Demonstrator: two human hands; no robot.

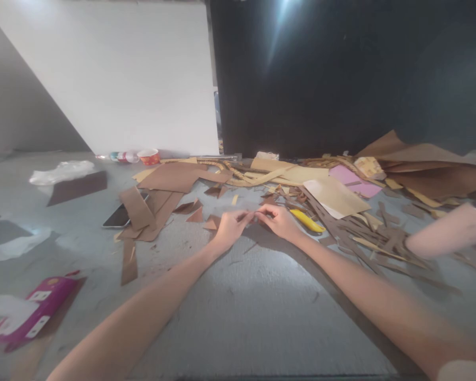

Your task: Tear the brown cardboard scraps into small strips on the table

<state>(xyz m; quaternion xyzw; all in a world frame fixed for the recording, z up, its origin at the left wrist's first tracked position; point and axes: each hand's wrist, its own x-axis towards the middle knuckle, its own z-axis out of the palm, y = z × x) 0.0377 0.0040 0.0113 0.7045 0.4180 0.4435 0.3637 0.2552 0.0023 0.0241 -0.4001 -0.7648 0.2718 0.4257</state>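
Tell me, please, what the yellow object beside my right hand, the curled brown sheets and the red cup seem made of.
Yellow object: probably plastic, smooth and slightly glossy, with even, solid color.
Curled brown sheets: matte, perhaps leather or thick paper; they bend in broad curves, but blur hides any grain.
Red cup: likely paper, with printed pattern outside.

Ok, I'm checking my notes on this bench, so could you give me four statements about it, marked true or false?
1. The left hand and right hand are close together. True.
2. The yellow object lies beside the left hand. False: the yellow object is beside the right hand.
3. A brown piece lies partly over the phone. True.
4. The red cup stands before the black panel. False: the red cup is by the white panel.
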